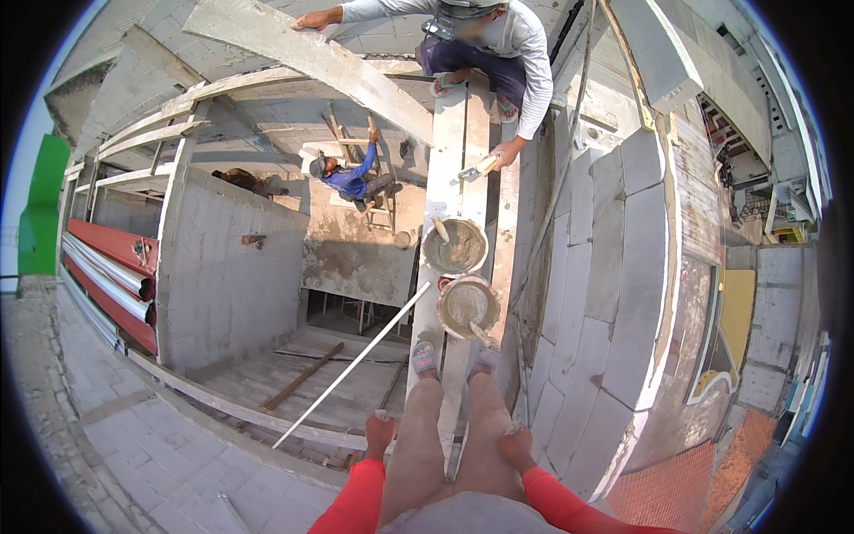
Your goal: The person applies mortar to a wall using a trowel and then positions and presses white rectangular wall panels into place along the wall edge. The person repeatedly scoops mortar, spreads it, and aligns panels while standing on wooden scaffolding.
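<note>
My left hand (380, 432) is a fist beside my left knee, with pale smears on the fingers. My right hand (515, 448) rests with curled fingers against my right leg; nothing shows in either hand. Ahead of my sandalled feet, a bucket of grey mortar (468, 307) stands on the planks with a tool leaning in it. Just beyond is a second mortar bucket (455, 247), a wooden handle sticking out. Further along, a crouching person holds a trowel (479, 169) and has the other hand on a long grey board (356, 76).
The narrow plank walkway (449, 191) runs high above an open drop on the left. A white pole (356, 360) slants beside it. At the right rises a grey block wall (614, 258). Below, another person (351, 178) in blue sits by a wooden ladder.
</note>
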{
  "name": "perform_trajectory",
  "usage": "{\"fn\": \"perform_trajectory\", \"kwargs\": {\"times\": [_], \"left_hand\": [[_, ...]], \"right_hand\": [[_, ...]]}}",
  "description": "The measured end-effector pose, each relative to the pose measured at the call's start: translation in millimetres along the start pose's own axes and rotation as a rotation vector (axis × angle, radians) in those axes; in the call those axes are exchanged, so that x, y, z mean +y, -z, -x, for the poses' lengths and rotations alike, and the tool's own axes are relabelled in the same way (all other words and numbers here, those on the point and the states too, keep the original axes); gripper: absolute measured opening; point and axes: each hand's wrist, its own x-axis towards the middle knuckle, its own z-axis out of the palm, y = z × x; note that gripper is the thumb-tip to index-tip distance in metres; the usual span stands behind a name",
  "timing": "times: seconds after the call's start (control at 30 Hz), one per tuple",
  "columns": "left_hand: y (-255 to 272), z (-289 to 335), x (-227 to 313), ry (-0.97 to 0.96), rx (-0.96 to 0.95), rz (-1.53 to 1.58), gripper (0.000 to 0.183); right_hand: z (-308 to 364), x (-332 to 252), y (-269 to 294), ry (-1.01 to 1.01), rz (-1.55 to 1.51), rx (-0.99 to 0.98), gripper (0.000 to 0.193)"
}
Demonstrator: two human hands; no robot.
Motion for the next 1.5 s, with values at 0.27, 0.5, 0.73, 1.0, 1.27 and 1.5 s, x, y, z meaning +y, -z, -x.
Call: {"fn": "perform_trajectory", "kwargs": {"times": [0.27,0.5,0.73,1.0,1.27,1.5], "left_hand": [[38,0,7,-0.148,0.098,0.093,0.044],[75,-10,40,-0.259,0.092,0.261,0.039],[61,-32,9,-0.266,-0.001,0.326,0.036],[54,-108,35,-0.513,-0.083,-0.023,0.030],[132,-151,197,-0.700,-0.094,-0.086,0.026],[204,-163,185,-0.255,-0.086,0.656,0.051]], "right_hand": [[-1,-3,16,0.188,-0.098,0.177,0.042],[-7,19,29,0.280,-0.096,0.310,0.036],[-15,63,16,0.115,-0.196,0.246,0.029],[19,98,8,0.195,-0.025,0.279,0.030],[-10,147,2,0.319,0.351,0.111,0.026],[-45,193,-10,0.495,-0.123,0.126,0.025]]}}
